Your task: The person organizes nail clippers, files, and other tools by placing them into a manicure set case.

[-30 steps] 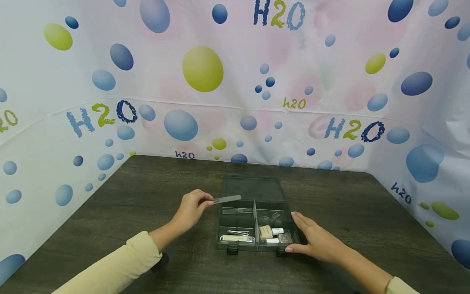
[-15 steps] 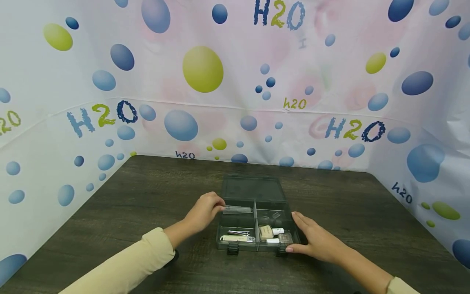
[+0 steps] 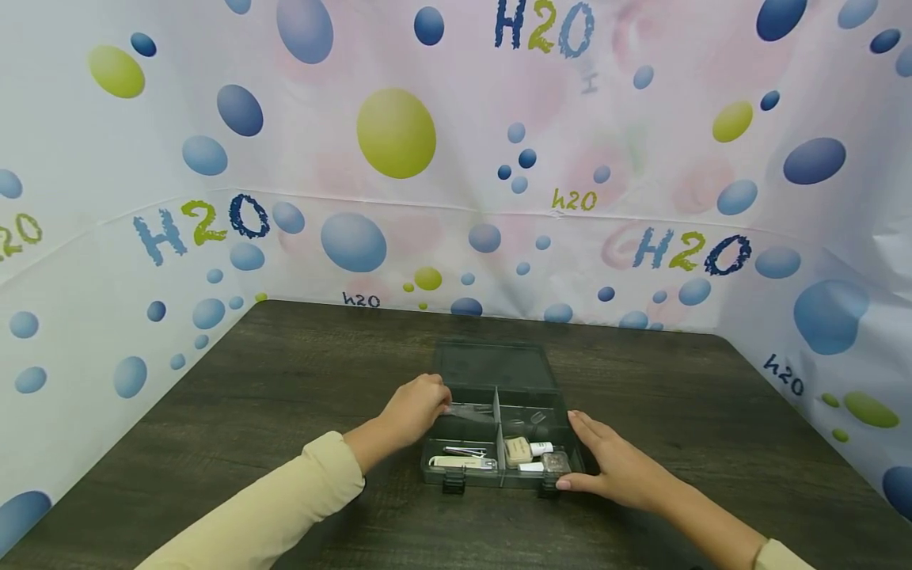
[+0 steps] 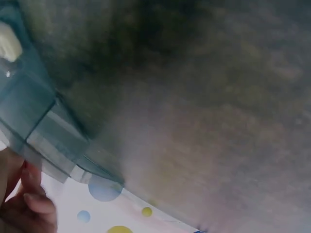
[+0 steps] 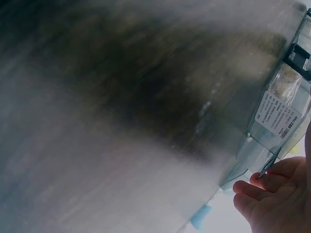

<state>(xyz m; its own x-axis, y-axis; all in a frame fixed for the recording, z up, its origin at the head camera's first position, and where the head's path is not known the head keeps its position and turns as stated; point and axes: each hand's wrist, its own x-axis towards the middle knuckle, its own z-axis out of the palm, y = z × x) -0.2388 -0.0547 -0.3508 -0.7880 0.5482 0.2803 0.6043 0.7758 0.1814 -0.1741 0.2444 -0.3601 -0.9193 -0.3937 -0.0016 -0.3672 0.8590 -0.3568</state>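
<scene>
A dark see-through compartment box (image 3: pixel 463 477) lies with its lid (image 3: pixel 495 366) folded back. My left hand (image 3: pixel 416 409) is at its back left compartment and pinches the end of a pale flat nail file (image 3: pixel 472 413), which lies low inside; the fingers partly hide it. My right hand (image 3: pixel 616 467) rests against the box's right side, fairly straight fingers along the wall and thumb at the front corner. In the front left compartment lie a cream-handled nail clipper (image 3: pixel 456 462) and a slim silver tool (image 3: pixel 465 451). Nail polish bottles (image 3: pixel 518 451) fill the front right one.
The back right compartment holds a small clear item (image 3: pixel 537 418), too faint to tell. Two dark latches (image 3: pixel 454 480) stick out at the box's front. Under it is a dark wooden table (image 3: pixel 321 356), with a printed curtain (image 3: pixel 456 158) hanging behind.
My left hand has moved right and slightly down, bringing the nail file from above the box's left edge into the back left compartment. The right hand stays put.
</scene>
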